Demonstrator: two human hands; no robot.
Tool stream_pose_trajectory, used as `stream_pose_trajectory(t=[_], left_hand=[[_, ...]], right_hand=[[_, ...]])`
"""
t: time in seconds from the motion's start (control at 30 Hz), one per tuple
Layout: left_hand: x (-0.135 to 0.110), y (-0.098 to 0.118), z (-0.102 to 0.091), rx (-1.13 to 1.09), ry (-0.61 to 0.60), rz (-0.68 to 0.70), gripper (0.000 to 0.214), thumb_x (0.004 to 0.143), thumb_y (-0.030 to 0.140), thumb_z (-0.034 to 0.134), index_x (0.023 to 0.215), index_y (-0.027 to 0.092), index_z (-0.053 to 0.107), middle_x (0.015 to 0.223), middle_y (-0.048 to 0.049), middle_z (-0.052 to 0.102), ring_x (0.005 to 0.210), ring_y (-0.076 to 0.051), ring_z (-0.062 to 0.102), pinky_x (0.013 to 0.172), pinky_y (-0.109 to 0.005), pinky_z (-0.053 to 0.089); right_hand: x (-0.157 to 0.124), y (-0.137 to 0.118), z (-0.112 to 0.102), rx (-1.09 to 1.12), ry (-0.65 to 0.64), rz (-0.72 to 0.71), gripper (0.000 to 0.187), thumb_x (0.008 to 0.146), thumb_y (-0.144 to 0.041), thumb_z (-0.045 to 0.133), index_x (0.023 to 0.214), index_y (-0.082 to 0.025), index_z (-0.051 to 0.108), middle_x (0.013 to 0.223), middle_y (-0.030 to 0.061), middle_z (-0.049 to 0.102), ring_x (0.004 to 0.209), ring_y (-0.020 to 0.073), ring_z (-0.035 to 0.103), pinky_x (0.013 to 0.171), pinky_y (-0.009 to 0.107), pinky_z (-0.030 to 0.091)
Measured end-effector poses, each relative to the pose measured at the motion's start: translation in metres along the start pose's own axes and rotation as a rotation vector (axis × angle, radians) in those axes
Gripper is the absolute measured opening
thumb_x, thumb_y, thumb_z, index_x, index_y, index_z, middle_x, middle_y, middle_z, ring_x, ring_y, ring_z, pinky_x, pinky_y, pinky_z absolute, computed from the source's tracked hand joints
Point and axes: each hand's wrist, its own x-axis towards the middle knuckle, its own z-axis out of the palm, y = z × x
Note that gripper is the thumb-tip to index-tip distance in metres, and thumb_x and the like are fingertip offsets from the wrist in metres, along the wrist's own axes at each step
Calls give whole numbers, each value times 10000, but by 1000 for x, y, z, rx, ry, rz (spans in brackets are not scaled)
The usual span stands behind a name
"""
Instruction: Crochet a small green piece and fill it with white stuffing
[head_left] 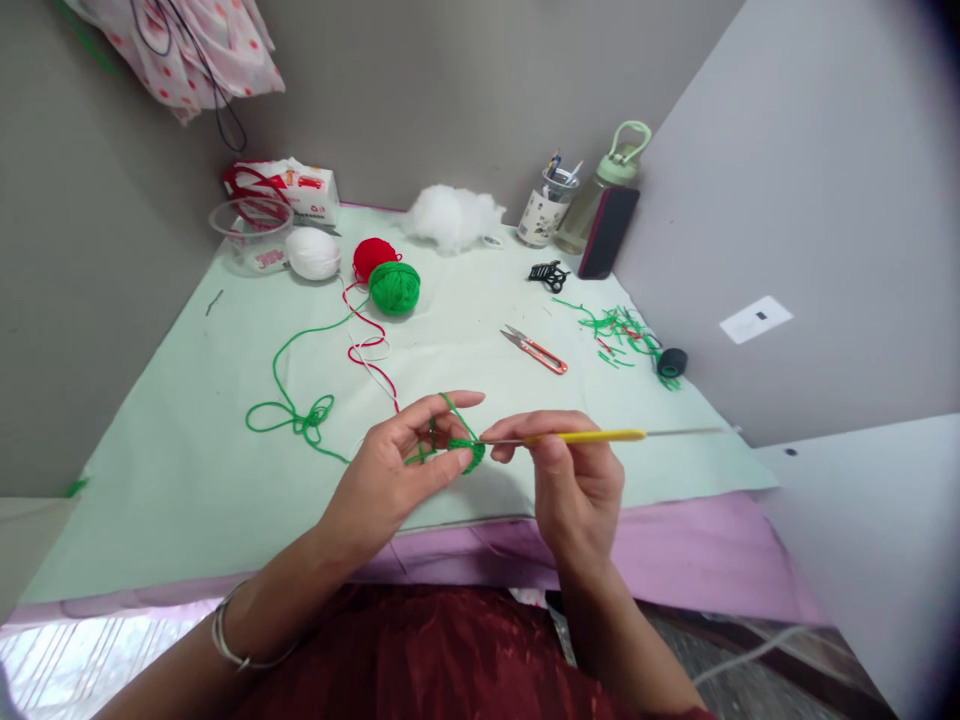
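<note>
My left hand [405, 460] pinches a small green crochet piece [471, 455], with the green yarn strand looped over its raised index finger. My right hand [574, 475] grips a crochet hook with a yellow handle [592, 436]; its tip is at the green piece. The green strand trails left across the pale green table cover [187, 400] in a loose tangle [300, 418] and runs up to a green yarn ball [394, 287].
A red yarn ball [373, 255], a white yarn ball [313, 253], white stuffing [450, 215], a clear bowl [251, 230] and a tissue pack [300, 187] stand at the back. Orange snips [536, 351], a black hair clip [549, 274], yarn scraps [619, 330], a pen cup [544, 210], a bottle [600, 190] and a phone [607, 232] lie right.
</note>
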Motion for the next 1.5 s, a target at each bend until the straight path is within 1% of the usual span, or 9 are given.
stream_pose_trajectory(t=[0.23,0.53,0.7,0.83,0.97,1.07,1.23,1.37,1.5], left_hand=[[0,4,5,173,106,66,382,853,228,768,1233,260,772,883,7,668,873,-149,642,758,-254,493],[3,6,8,150,177,76,456,810,225,784,1263,218,740,881,4,656,809,-145,623,646,-219,522],[2,0,6,-99,84,-4,500,816,226,845,1305,240,742,849,20,644,765,-117,584,678,-208,491],[5,-4,2,-458,-74,-199,507,808,292,885,1298,224,772,845,5,633,763,-102,551,704,-199,450],[6,-3,-2,-467,-30,-153,374,824,264,872,1194,232,825,878,-4,631,790,-110,546,710,-216,431],[4,-1,1,-356,-40,-86,395,825,290,884,1215,299,821,913,-3,657,832,-131,572,739,-240,445],[1,-4,9,-160,39,-14,428,841,332,895,1258,350,802,920,9,664,882,-133,581,751,-220,446],[4,-6,12,-417,-2,-138,484,802,372,917,1266,300,802,901,4,679,859,-121,601,753,-206,458],[6,-3,7,-592,-97,-294,425,771,358,923,1165,218,846,949,-37,727,903,-142,654,824,-224,491]], right_hand=[[-3,-2,-7,-332,-155,-302,237,1060,-136,528,1182,-251,695,1044,71,804,949,216,765,807,385,641],[-2,6,1,-873,-204,-714,328,1002,-84,621,1307,-191,672,1104,142,814,973,215,779,788,322,665],[-7,12,1,-897,-148,-698,405,929,-19,696,1272,-230,742,1129,116,796,1027,243,764,840,351,662],[-11,11,-1,-604,-68,-505,400,969,-79,676,1292,-303,750,1101,77,788,991,238,753,785,380,651],[-3,6,2,-141,76,-180,220,1052,-191,587,1101,-271,786,904,38,768,737,168,686,664,335,597],[2,4,6,-9,67,-83,177,1052,-268,615,1025,-266,791,898,36,762,775,177,701,671,330,592],[-3,6,12,-244,10,-209,235,1028,-149,631,1129,-280,797,992,49,776,894,185,740,735,327,618],[-11,9,11,-593,4,-484,374,969,-75,687,1256,-298,777,1116,76,772,980,208,736,770,341,628],[-4,7,7,-330,113,-302,252,1025,-142,616,1134,-280,796,968,46,780,816,179,718,710,332,610]])
